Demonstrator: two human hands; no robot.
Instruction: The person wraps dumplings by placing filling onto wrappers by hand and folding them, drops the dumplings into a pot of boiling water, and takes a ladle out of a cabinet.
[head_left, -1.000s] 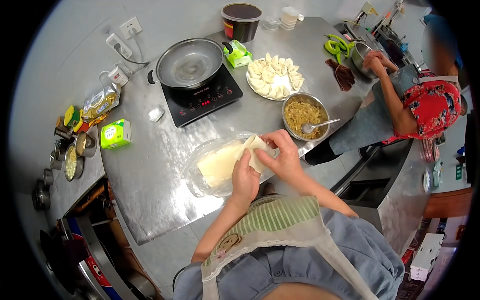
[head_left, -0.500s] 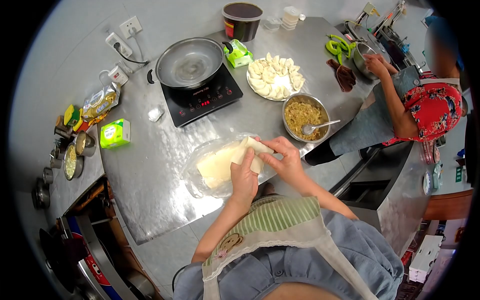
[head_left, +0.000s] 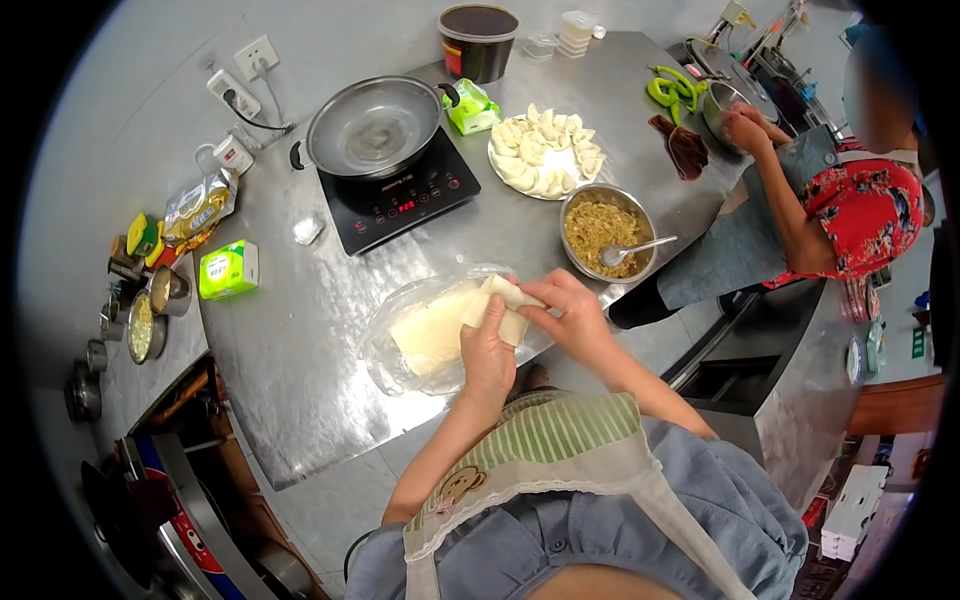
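Note:
My left hand (head_left: 488, 358) pinches the lower left side of a pale dumpling wrapper (head_left: 512, 295), thumb on top. At the wrapper's right edge, the thumb and fingers of my right hand (head_left: 578, 318) are also closed on it. The sheet looks partly folded over; whether filling lies inside is hidden. Below and left of it, a stack of flat wrappers (head_left: 430, 328) rests on a clear plastic bag (head_left: 378, 362). Beyond my right hand stands a metal bowl of chopped filling (head_left: 595, 222) with a spoon (head_left: 625, 250) in it. Behind that is a plate of folded dumplings (head_left: 525, 170).
A pan (head_left: 370, 130) sits on a black induction cooker (head_left: 405, 205) at the back. A green tissue pack (head_left: 228, 270) stands left, a dark tub (head_left: 478, 45) by the wall. At right, another person (head_left: 860, 220) works over a metal bowl near green peppers (head_left: 665, 92).
The whole view has shifted slightly. Both hands keep hold of the wrapper, and its upper edge looks a little more rolled over under my right fingers.

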